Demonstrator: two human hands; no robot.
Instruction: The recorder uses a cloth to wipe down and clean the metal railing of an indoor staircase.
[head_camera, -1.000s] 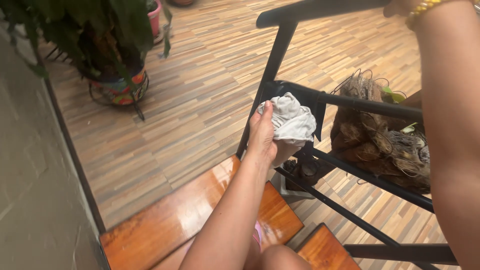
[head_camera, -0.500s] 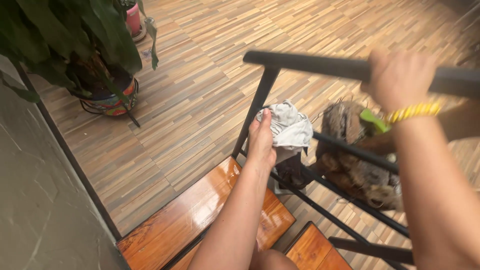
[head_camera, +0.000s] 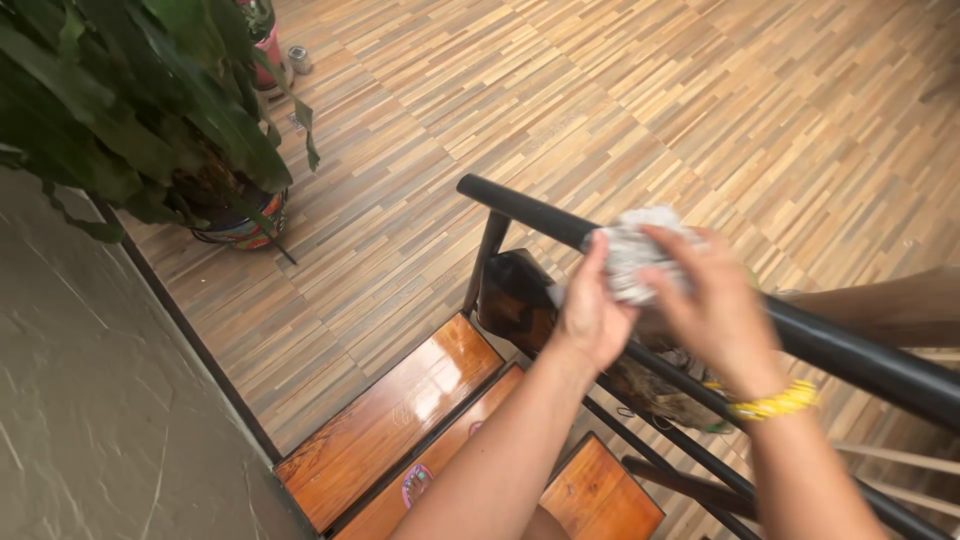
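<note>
A big leafy plant (head_camera: 120, 90) stood in a painted pot (head_camera: 240, 222) on the striped wood floor (head_camera: 640, 110), with a small tin (head_camera: 298, 60) beside a pink container (head_camera: 268, 48) behind it. Below me were glossy wooden steps (head_camera: 395, 420), and a grey stone wall (head_camera: 90, 400) ran along my left.

One head-worn camera looked steeply down from the top of a staircase, close over the black handrail (head_camera: 860, 350), facing the wooden steps (head_camera: 390, 425) and striped plank floor (head_camera: 620, 110) below.
</note>
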